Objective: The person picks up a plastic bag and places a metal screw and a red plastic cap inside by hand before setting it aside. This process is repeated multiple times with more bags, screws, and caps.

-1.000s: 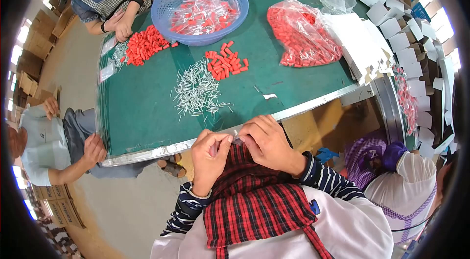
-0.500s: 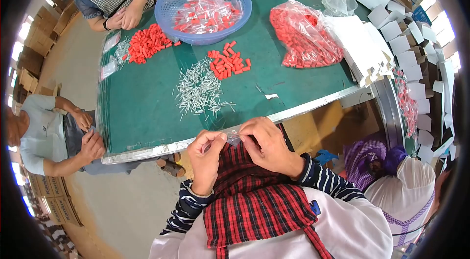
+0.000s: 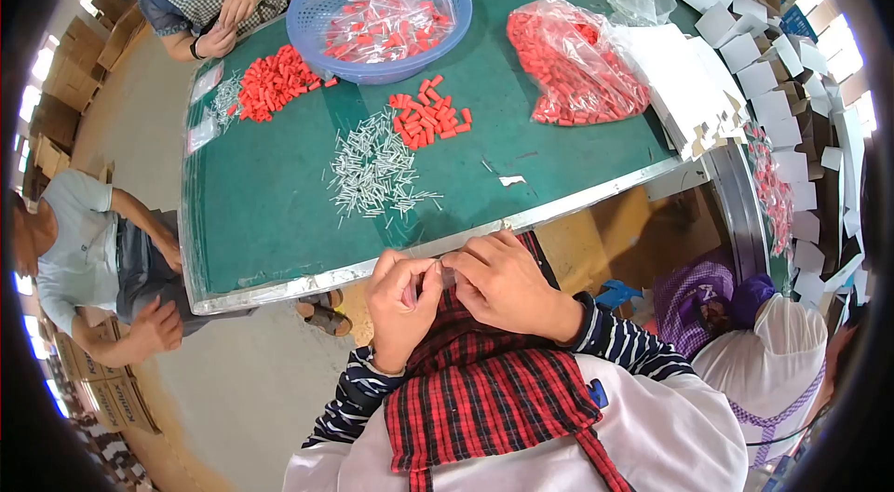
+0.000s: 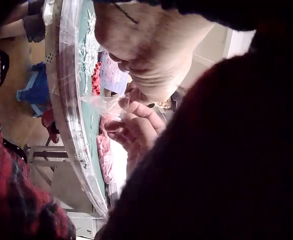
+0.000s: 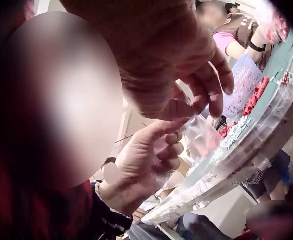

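Light, even tension seems best while the curled fingers of the left hand (image 3: 400, 306) and right hand (image 3: 510, 285) pinch the clear plastic bag (image 4: 105, 106) between them, near the table's silvery edge (image 3: 279, 289).

1. A plastic bag (image 4: 106, 106) sits between left hand (image 3: 402, 303) and right hand (image 3: 509, 284), at the near edge of the table (image 3: 270, 227).
2. Pins (image 3: 372, 168) lie on the table; tubes (image 3: 428, 117) touch their far right side.
3. Behind the tubes stands a basket (image 3: 384, 75) of packets (image 3: 386, 26), left of a sack (image 3: 577, 68).
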`<state>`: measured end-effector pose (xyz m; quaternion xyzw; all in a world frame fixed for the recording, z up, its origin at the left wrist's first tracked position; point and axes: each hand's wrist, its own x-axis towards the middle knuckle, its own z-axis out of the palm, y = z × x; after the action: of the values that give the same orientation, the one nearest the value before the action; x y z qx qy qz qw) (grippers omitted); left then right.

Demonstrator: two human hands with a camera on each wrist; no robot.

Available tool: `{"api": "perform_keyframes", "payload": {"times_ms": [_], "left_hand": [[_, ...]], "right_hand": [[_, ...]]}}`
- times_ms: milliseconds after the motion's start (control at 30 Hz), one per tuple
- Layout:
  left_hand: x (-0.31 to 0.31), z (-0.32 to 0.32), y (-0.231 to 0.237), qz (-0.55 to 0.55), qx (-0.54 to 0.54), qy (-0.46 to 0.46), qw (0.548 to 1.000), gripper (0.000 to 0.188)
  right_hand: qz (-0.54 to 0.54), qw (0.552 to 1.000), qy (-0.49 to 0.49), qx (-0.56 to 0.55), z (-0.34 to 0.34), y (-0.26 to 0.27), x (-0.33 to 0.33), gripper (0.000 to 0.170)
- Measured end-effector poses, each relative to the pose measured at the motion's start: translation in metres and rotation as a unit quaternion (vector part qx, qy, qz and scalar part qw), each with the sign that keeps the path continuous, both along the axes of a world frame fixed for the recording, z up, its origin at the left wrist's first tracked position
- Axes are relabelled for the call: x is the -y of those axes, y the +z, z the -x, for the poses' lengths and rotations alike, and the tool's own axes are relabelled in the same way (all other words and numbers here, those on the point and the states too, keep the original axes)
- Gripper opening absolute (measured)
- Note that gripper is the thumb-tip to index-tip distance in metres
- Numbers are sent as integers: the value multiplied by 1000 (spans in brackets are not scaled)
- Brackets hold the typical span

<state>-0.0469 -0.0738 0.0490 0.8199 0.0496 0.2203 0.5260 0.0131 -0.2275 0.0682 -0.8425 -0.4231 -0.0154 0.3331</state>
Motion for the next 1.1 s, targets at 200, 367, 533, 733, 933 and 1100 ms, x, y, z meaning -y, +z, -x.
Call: {"api": "perform_keyframes", "payload": {"times_ms": [200, 367, 533, 733, 933, 1100], "left_hand": [[3, 0, 8, 10, 7, -29, 999, 11], [-1, -2, 15, -34, -18, -59, 998, 15], [-7, -2, 3, -121, 10, -52, 991, 13], [-12, -6, 19, -86, -17, -101, 991, 45], [-18, -9, 18, -100, -34, -166, 981, 63], [-21, -10, 10, -55, -20, -181, 982, 61]], "right_hand": [[24, 998, 33, 50, -10, -1, 6, 14], [-35, 998, 12, 45, -17, 4, 11, 15], [-81, 995, 44, 36, -20, 4, 11, 18], [-19, 993, 63, 101, -27, 6, 13, 19], [-5, 991, 110, 70, -17, 6, 9, 18], [0, 992, 111, 54, -17, 5, 8, 18]]}}
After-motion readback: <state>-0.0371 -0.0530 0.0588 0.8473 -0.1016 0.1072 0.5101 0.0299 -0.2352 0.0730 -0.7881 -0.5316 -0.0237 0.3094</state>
